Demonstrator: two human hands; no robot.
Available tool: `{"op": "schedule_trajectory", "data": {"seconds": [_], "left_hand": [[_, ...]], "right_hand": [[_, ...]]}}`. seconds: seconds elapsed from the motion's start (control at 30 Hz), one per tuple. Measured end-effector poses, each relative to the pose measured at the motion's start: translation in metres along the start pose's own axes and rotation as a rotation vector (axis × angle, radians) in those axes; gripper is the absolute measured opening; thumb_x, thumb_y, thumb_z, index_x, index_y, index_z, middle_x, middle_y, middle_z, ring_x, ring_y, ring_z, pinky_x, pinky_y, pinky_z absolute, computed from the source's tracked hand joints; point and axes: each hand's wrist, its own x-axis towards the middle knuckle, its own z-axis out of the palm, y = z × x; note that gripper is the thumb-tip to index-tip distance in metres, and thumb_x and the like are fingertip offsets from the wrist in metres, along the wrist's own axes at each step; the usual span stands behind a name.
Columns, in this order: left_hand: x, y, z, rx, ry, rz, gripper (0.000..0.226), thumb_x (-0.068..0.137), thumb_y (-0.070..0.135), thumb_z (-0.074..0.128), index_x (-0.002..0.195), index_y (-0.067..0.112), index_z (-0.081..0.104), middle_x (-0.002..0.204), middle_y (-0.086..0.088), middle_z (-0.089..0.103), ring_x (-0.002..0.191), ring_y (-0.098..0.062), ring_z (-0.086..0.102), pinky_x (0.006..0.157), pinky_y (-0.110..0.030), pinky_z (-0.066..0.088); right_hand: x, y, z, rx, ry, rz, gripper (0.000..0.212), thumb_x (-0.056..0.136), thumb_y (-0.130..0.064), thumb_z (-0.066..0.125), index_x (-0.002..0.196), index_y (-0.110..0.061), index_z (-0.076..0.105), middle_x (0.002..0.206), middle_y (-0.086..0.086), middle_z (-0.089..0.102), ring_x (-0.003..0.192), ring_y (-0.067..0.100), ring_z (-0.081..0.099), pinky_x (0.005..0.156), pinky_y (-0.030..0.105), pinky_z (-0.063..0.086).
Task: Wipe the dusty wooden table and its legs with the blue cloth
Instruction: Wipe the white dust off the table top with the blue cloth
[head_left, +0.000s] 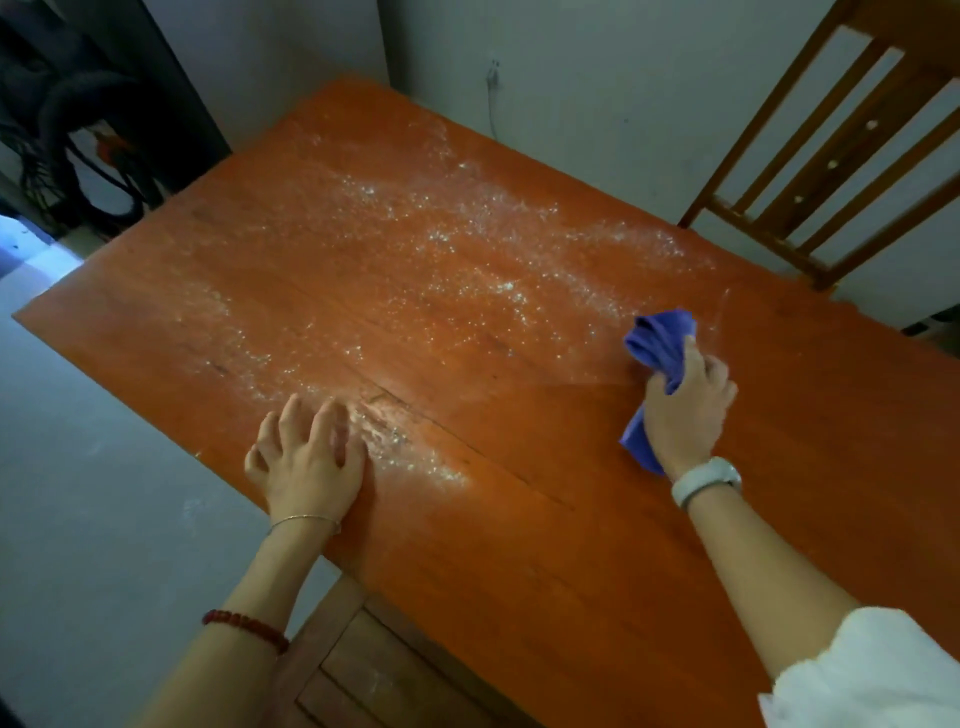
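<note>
The right hand (685, 410) grips the bunched blue cloth (660, 343) at right of centre, pressed on the counter (519, 545). The dust (467, 249) lies left and above it, toward the frame's centre and upper left. The left hand (306, 457) rests with fingers spread at the lower left, holding nothing.

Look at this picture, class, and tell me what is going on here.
A person is wiping an orange-brown wooden table. The right hand grips a bunched blue cloth pressed on the tabletop's right side. The left hand rests on the near left part, fingers spread. White powdery dust covers the middle and left of the top; the near right part looks clean.
</note>
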Motion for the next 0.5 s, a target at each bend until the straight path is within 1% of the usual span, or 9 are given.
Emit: {"op": "schedule_trajectory", "data": {"seconds": [0.07,0.17,0.2,0.23,0.27,0.37,0.43,0.47,0.5], "left_hand": [[0.004,0.017,0.006,0.016,-0.049,0.037,0.046,0.089,0.042,0.044,0.134,0.036,0.035,0.153,-0.004,0.015,0.139,-0.027,0.005,0.111,-0.049,0.007],[0.006,0.033,0.016,0.045,-0.092,0.033,0.048,0.09,0.046,0.04,0.136,0.039,0.03,0.154,-0.001,0.011,0.141,-0.025,0.002,0.113,-0.049,0.003],[0.006,0.034,0.018,0.052,-0.092,0.024,0.048,0.09,0.046,0.039,0.136,0.039,0.03,0.154,0.0,0.011,0.141,-0.024,0.001,0.114,-0.049,0.002],[0.006,0.034,0.02,0.053,-0.087,0.018,0.048,0.09,0.046,0.039,0.136,0.039,0.03,0.154,0.0,0.011,0.141,-0.024,0.001,0.114,-0.049,0.001],[0.007,0.034,0.02,0.054,-0.082,0.015,0.048,0.089,0.047,0.04,0.136,0.039,0.031,0.154,0.0,0.012,0.141,-0.023,0.001,0.114,-0.049,0.001],[0.009,0.03,0.023,0.056,-0.079,0.01,0.05,0.086,0.053,0.036,0.134,0.041,0.034,0.153,0.0,0.015,0.14,-0.023,0.003,0.113,-0.048,0.002],[0.009,0.03,0.023,0.06,-0.078,0.005,0.057,0.078,0.058,0.027,0.132,0.042,0.035,0.152,0.001,0.016,0.14,-0.022,0.004,0.113,-0.047,0.003],[0.009,0.03,0.024,0.06,-0.076,0.005,0.058,0.076,0.058,0.026,0.132,0.042,0.036,0.152,0.001,0.017,0.139,-0.022,0.004,0.112,-0.048,0.003],[0.01,0.031,0.024,0.059,-0.074,0.004,0.057,0.077,0.057,0.026,0.131,0.041,0.037,0.152,0.001,0.017,0.139,-0.022,0.004,0.112,-0.048,0.003]], "right_hand": [[0.022,0.03,-0.01,-0.088,0.078,0.17,0.052,0.09,-0.016,0.047,0.14,-0.014,0.033,0.136,0.019,0.036,0.116,0.041,0.034,0.091,0.049,0.035],[0.042,0.047,-0.015,-0.139,0.045,0.436,0.052,0.092,-0.021,0.041,0.142,-0.019,0.025,0.14,0.016,0.029,0.118,0.041,0.03,0.095,0.055,0.032],[0.044,0.039,-0.008,-0.159,0.026,0.443,0.052,0.092,-0.021,0.041,0.142,-0.018,0.026,0.141,0.016,0.028,0.118,0.041,0.031,0.095,0.054,0.033],[0.041,0.025,0.002,-0.193,-0.01,0.374,0.052,0.091,-0.021,0.043,0.141,-0.018,0.028,0.141,0.016,0.029,0.118,0.04,0.031,0.094,0.053,0.034],[0.034,0.005,0.015,-0.231,-0.067,0.226,0.052,0.089,-0.021,0.045,0.139,-0.018,0.031,0.14,0.015,0.031,0.117,0.039,0.033,0.092,0.05,0.036],[-0.014,-0.058,0.053,-0.141,-0.374,-0.313,0.053,0.085,-0.018,0.049,0.136,-0.022,0.037,0.134,0.007,0.039,0.113,0.029,0.038,0.09,0.038,0.04],[-0.035,-0.076,0.054,0.07,-0.561,-0.421,0.051,0.087,-0.015,0.05,0.137,-0.021,0.039,0.129,0.002,0.043,0.113,0.021,0.037,0.09,0.027,0.036],[-0.033,-0.074,0.046,0.151,-0.562,-0.405,0.051,0.088,-0.014,0.051,0.137,-0.021,0.039,0.127,0.001,0.044,0.111,0.016,0.036,0.089,0.023,0.033],[-0.026,-0.066,0.036,0.181,-0.495,-0.365,0.052,0.088,-0.013,0.052,0.138,-0.02,0.039,0.126,0.001,0.044,0.11,0.014,0.036,0.089,0.021,0.032]]}}
